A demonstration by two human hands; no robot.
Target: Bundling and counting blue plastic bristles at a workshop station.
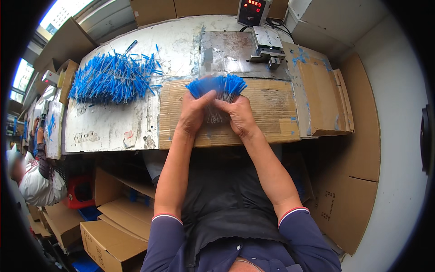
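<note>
Both of my hands are closed round one bundle of thin wires with blue plastic ends point(230, 84), held above a sheet of corrugated cardboard point(272, 106) on the bench. My left hand point(193, 111) wraps the bundle's left side. On the other side, my right hand point(241, 114) grips it with the thumb across the front. The blue ends fan out away from me, and the bare wire ends hang down between my palms. Left of my hands, a large heap of the same blue-ended wires point(113, 78) lies on the white bench top point(108, 131).
Beyond the cardboard stands a small metal fixture point(267, 41) on a steel plate point(226, 52). A box with a red digital display point(253, 12) is behind it. Taped cardboard point(317, 90) covers the bench's right end. Cartons point(113, 242) stand below left; another person point(41, 181) works far left.
</note>
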